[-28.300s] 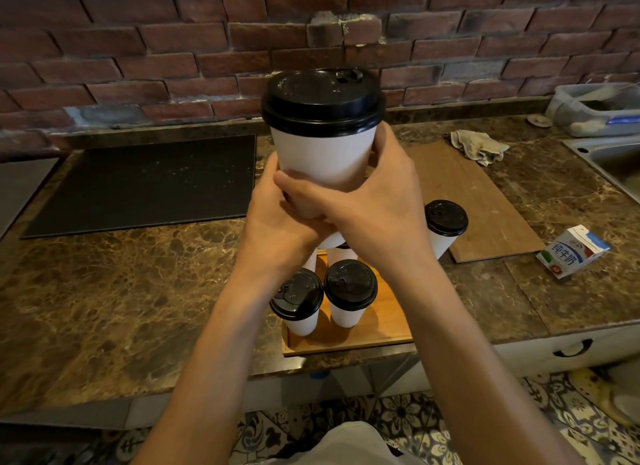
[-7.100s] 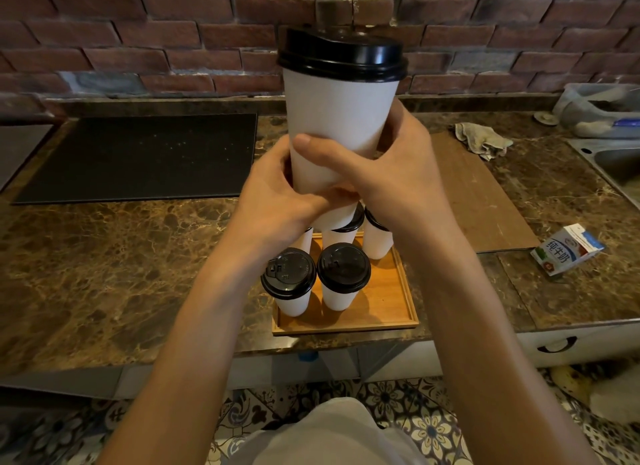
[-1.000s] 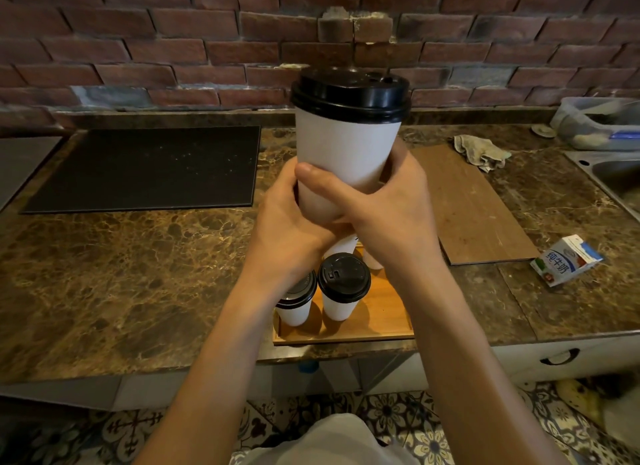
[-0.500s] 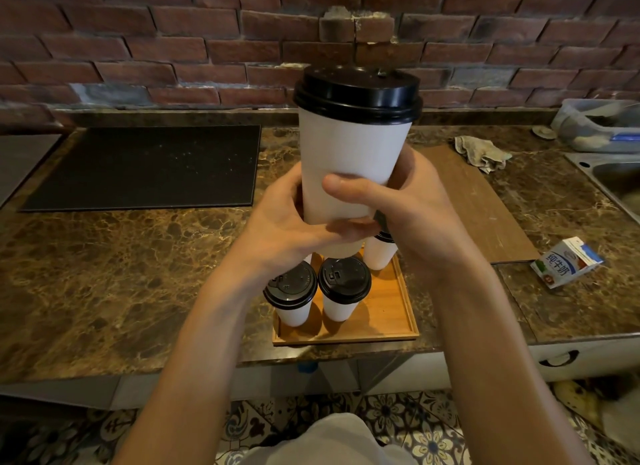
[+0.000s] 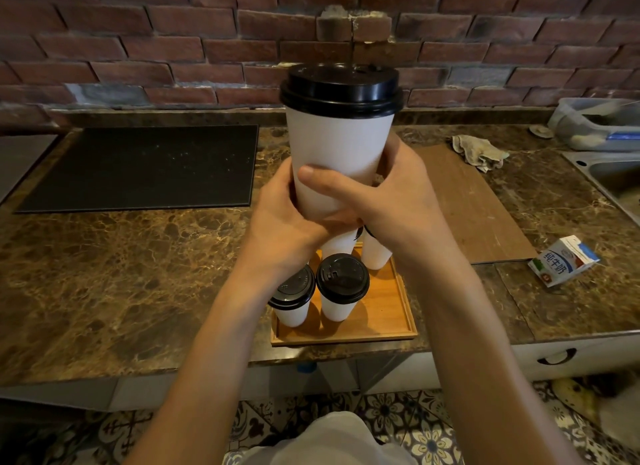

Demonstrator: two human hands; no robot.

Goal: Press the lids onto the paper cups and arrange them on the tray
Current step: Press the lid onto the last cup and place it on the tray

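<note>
Both hands wrap the lower part of one white paper cup (image 5: 337, 156), held upright in the air above the tray (image 5: 393, 314), close to the camera. The left hand (image 5: 284, 218) curls round its left side & bottom. The right hand (image 5: 391, 201) curls round the right side w/ the thumb (image 5: 322, 180) lying across the front wall. The grip sits low, so most of the cup wall & the black lid (image 5: 341, 88) stand clear above the hands. The lid is seated on the rim & looks level

The tray is wooden & sits on the marble counter (image 5: 121, 274) at the near edge, below the held cup. In it are 2 lidded cups in the front row, side by side, lids just about touching. The front-left cup (image 5: 292, 303) is partly under the left wrist; the front-right cup (image 5: 341, 284) is in full view. Behind them are 2 more white cups, the back-left cup (image 5: 337, 244) & the back-right cup (image 5: 375, 253), tops hidden by the hands; only a sliver of black shows at the top of the back-right one

Elsewhere there is a black mat (image 5: 145, 166) to the left & a wooden board (image 5: 474, 204) to the right w/ a crumpled cloth (image 5: 479, 151) at its far end. A milk carton (image 5: 562, 263) lies on its side. A plastic tub (image 5: 599, 121) stands far right by the sink (image 5: 616, 177), contents too blurred to tell
</note>
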